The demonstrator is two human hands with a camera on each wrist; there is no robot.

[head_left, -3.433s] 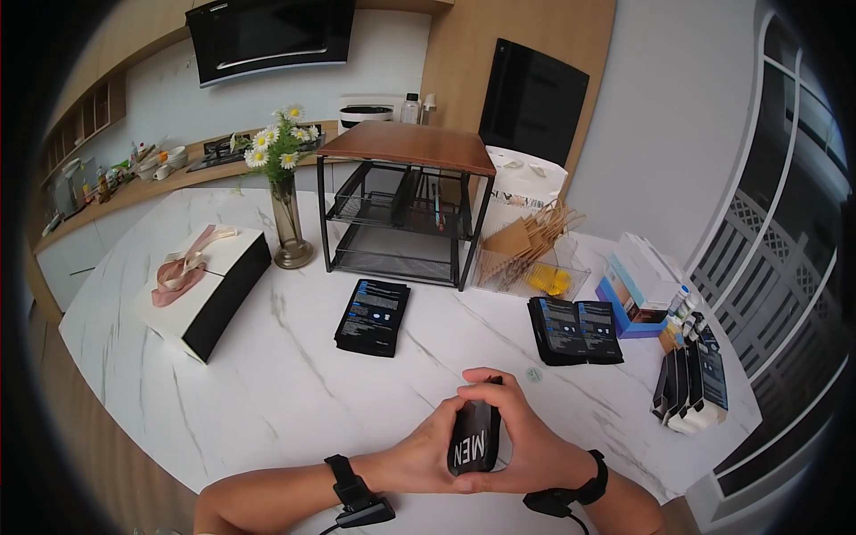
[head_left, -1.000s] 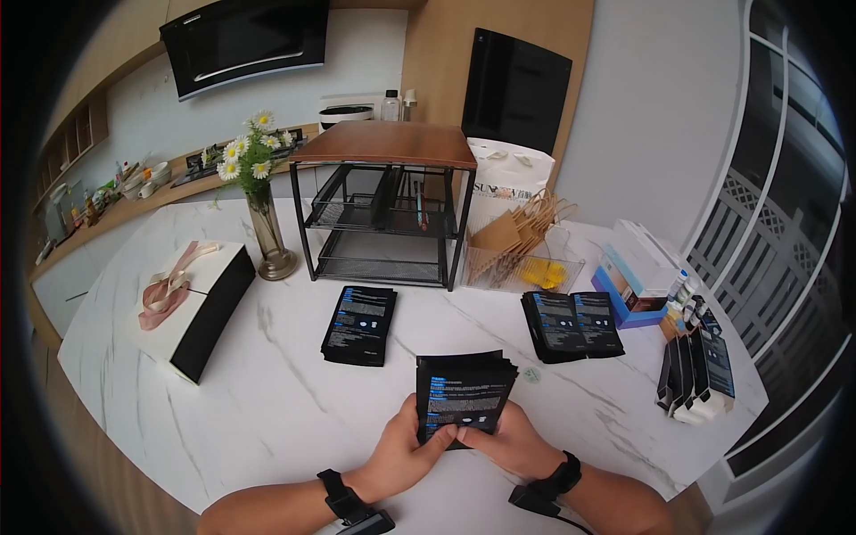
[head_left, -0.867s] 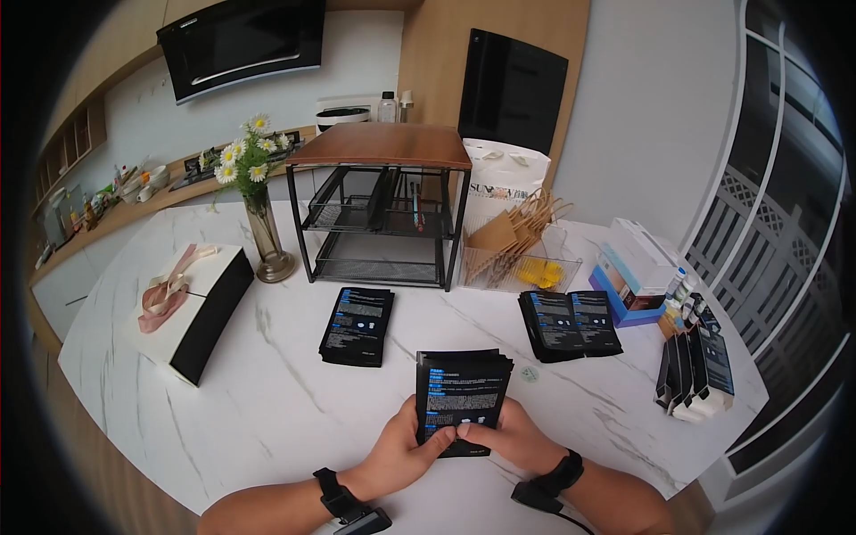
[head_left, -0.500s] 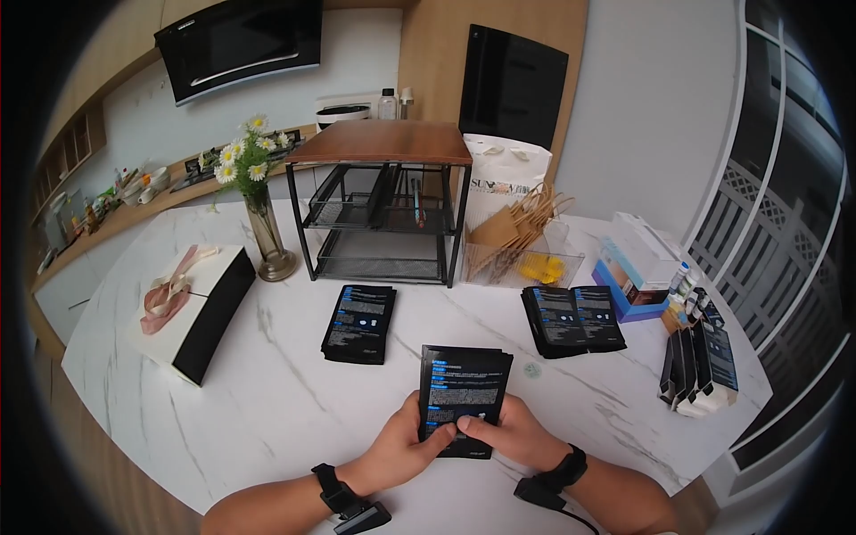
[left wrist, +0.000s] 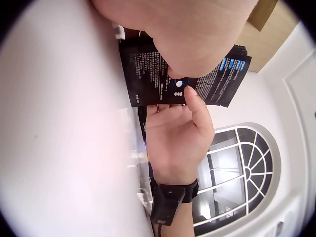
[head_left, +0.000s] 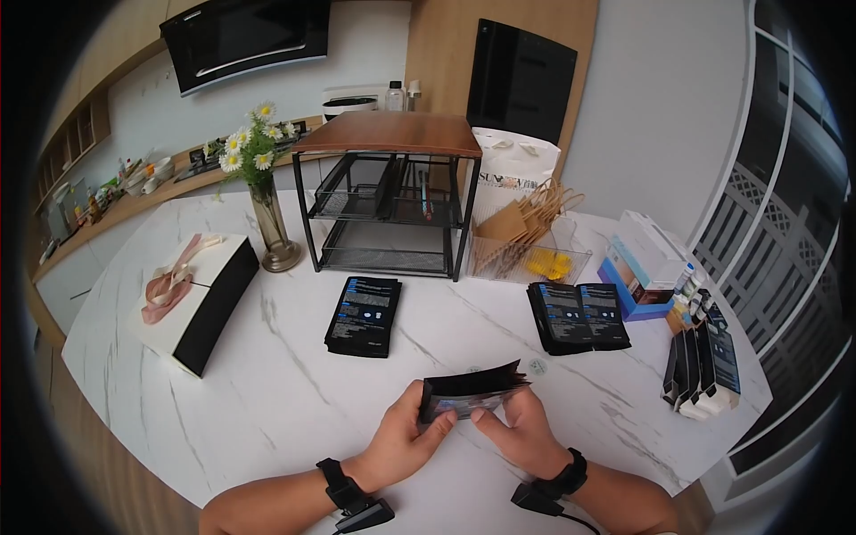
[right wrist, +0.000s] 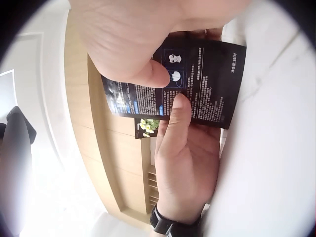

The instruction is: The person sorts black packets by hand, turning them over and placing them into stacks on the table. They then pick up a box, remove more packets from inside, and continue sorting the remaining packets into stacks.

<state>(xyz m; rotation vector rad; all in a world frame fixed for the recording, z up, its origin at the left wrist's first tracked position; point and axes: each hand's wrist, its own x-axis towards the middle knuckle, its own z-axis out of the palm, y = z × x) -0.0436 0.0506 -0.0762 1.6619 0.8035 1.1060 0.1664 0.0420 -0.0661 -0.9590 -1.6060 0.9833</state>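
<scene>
Both hands hold a stack of black printed packets (head_left: 464,392) above the marble table's near side. The left hand (head_left: 392,443) grips its left end and the right hand (head_left: 528,435) its right end, thumbs on the printed face. In the head view the stack is tipped back, with its top edges fanned at the right. The left wrist view shows white and blue print on the stack (left wrist: 143,69), as does the right wrist view on the packets (right wrist: 217,84). Fingers behind the stack are mostly hidden.
One packet pile (head_left: 364,316) lies beyond the hands, a double pile (head_left: 580,318) to the right. Black cartons (head_left: 700,370) stand at the right edge. Behind are a rack (head_left: 388,134), vase (head_left: 278,241) and clear basket (head_left: 526,259); a ribboned box (head_left: 201,303) sits left.
Earlier the hands held the stack end-on with "MEN" showing, then upright with its printed face visible. Now its top has tipped back, and the edges are fanned at the right.
</scene>
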